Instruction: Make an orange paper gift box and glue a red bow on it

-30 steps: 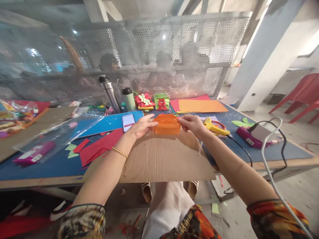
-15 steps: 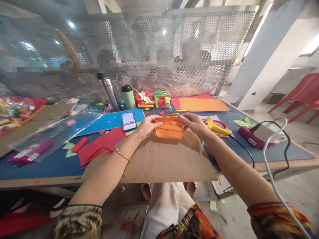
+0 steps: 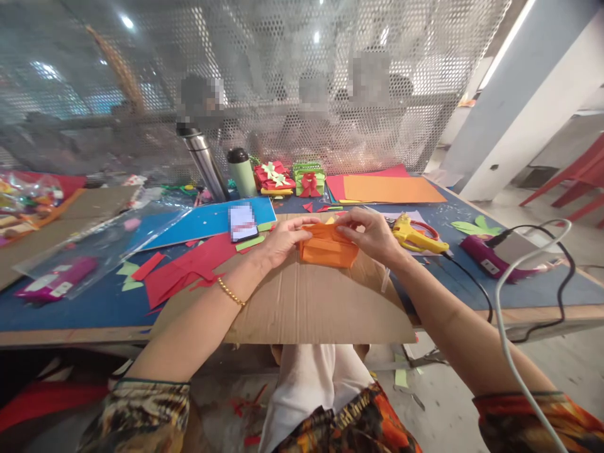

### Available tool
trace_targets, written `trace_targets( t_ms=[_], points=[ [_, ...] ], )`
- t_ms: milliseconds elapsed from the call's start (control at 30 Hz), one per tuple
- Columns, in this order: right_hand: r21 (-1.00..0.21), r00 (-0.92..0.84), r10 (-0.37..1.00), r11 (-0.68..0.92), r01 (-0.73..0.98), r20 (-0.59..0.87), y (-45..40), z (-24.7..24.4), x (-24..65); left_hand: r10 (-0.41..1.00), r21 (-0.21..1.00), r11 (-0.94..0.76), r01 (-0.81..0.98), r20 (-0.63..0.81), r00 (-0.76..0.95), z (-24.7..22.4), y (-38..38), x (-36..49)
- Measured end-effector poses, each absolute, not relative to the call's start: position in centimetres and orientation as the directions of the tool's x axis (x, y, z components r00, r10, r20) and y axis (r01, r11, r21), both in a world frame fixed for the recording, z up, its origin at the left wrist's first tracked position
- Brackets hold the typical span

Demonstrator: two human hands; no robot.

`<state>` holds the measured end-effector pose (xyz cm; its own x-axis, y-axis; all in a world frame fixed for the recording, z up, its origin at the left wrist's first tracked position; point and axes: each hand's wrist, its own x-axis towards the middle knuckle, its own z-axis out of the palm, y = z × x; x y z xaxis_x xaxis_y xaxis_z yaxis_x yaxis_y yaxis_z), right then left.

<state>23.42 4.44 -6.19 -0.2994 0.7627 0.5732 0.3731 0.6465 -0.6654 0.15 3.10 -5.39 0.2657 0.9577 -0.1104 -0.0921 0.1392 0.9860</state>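
A small folded orange paper piece [image 3: 329, 251], shaped like a little bag or box, is held over a brown cardboard sheet [image 3: 302, 308]. My left hand [image 3: 285, 242] pinches its upper left side between thumb and fingers. On the upper right edge, my right hand [image 3: 372, 234] has its thumb and fingertips closed on the same paper. To the right of that hand lies a yellow glue gun [image 3: 415, 239] with a black cord. Beyond the left hand a phone [image 3: 243, 222] rests with its screen lit.
Red paper strips [image 3: 182, 274] and a blue sheet [image 3: 189, 226] lie at left. Behind stand a steel flask [image 3: 205, 160], a green bottle [image 3: 242, 173] and finished-looking red [image 3: 272, 176] and green paper bags [image 3: 309, 179]. Orange sheets [image 3: 391, 189] and a purple power strip [image 3: 486, 255] are at right.
My right hand has shifted its fingers inward over the top edge of the orange paper. The left hand keeps its pinch. The camera view has tilted slightly.
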Motion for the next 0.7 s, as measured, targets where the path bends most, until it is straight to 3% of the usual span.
trace_targets(
  t_ms=[200,400,700],
  points=[
    [-0.560,-0.309,0.693,0.714,0.420,0.652,3.6,-6.3,23.0,0.943,0.940,0.257,-0.225,-0.192,0.272,-5.5,3.2,0.1],
    [-0.541,-0.263,0.720,0.669,0.510,0.642,3.6,-6.4,23.0,0.936,0.947,0.246,-0.206,-0.177,0.304,-5.0,2.5,0.2],
    [-0.562,-0.197,0.720,0.657,0.503,0.665,4.3,-6.9,23.0,0.953,0.992,0.062,-0.109,-0.026,0.302,-6.2,2.9,0.3]
  ],
)
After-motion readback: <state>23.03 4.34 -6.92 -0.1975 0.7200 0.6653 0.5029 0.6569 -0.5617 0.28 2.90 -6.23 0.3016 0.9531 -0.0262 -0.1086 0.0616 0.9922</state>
